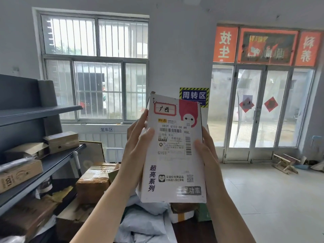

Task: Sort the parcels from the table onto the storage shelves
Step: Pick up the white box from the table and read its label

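Note:
I hold a white cardboard parcel upright in front of me, its shipping label and barcodes facing me, with a red-framed handwritten tag near the top. My left hand grips its left edge, thumb on the front face. My right hand clasps the right edge, thumb on the label side. Dark grey storage shelves stand at the left, with several cardboard boxes on them. Below the held parcel lie soft grey mailer bags and brown boxes in a heap.
A barred window fills the wall ahead. Glass doors with orange signs above are at the right. A blue zone sign hangs on the wall behind the parcel. A small wooden bench lies on the pale tiled floor.

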